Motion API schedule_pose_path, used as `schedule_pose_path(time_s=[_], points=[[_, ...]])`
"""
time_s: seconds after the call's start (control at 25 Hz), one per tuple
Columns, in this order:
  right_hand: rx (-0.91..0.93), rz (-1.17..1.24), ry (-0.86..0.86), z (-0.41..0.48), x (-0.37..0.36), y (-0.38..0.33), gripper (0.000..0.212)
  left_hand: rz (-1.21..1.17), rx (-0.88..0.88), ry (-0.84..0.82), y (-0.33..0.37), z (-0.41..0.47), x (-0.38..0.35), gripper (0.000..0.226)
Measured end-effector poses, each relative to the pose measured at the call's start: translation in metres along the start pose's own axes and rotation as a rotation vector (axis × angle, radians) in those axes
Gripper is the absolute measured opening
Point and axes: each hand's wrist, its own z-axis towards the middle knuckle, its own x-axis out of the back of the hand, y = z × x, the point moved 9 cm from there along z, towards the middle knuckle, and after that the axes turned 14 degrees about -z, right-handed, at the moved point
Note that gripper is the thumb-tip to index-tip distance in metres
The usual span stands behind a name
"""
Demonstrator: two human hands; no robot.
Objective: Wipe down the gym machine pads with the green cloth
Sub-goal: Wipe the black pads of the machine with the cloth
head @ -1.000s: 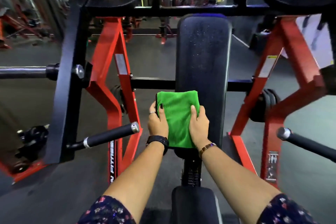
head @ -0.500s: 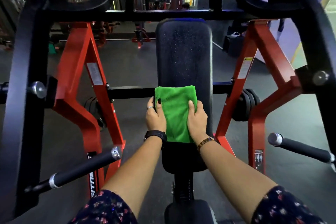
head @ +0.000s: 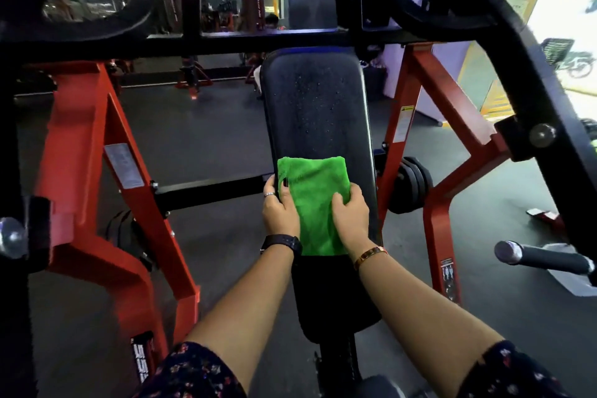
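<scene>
One green cloth (head: pixel 311 203), folded to a rectangle, lies flat against the middle of the one long black back pad (head: pixel 315 107) of the machine, a little toward the pad's left side; above the cloth the pad surface is speckled with small droplets, and below the cloth it is dark and plain. Two hands hold the cloth; the left hand (head: pixel 279 210) has its thumb laid on the front of the cloth at the left edge, while its other fingers curl round the side of the pad and go out of sight; one ring (head: pixel 269 194) is on this hand and one black watch (head: pixel 281 242) on its wrist. The right hand (head: pixel 350 216) clasps the right edge of the cloth, thumb on the front and fingers bent over the border; one bracelet (head: pixel 371 254) is on its wrist. Two red uprights stand beside the pad, the left upright (head: pixel 80 139) and the right upright (head: pixel 420 126); black weight plates (head: pixel 415 184) hang just beside the right one, and they seem to be three, though they blur together; one handle (head: pixel 542 257) with a grey tip points in from the right.
</scene>
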Motion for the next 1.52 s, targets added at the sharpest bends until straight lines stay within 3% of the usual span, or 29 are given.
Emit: schedule_pose_path(time_s=[0.16, 0.52, 0.8, 1.04, 1.32, 1.52], points=[[-0.024, -0.024, 0.106, 0.005, -0.01, -0.015, 0.016, -0.025, 0.022, -0.063, -0.013, 0.029, -0.005, 0.034], [0.037, -0.067, 0.264, 0.034, -0.014, -0.023, 0.027, -0.045, 0.042, -0.065, -0.026, 0.05, -0.024, 0.037], [0.146, 0.013, 0.297, 0.084, -0.02, -0.051, 0.027, -0.119, -0.177, 0.006, 0.006, 0.085, -0.045, 0.048], [0.201, 0.039, 0.304, 0.113, -0.01, -0.078, 0.027, -0.102, -0.213, 0.015, 0.031, 0.109, -0.061, 0.035], [0.22, -0.03, 0.333, 0.152, 0.004, -0.099, 0.025, -0.037, -0.232, -0.049, 0.04, 0.143, -0.085, 0.04], [0.211, 0.004, 0.346, 0.178, -0.001, -0.096, 0.023, 0.137, -0.5, -0.045, 0.049, 0.154, -0.09, 0.051]])
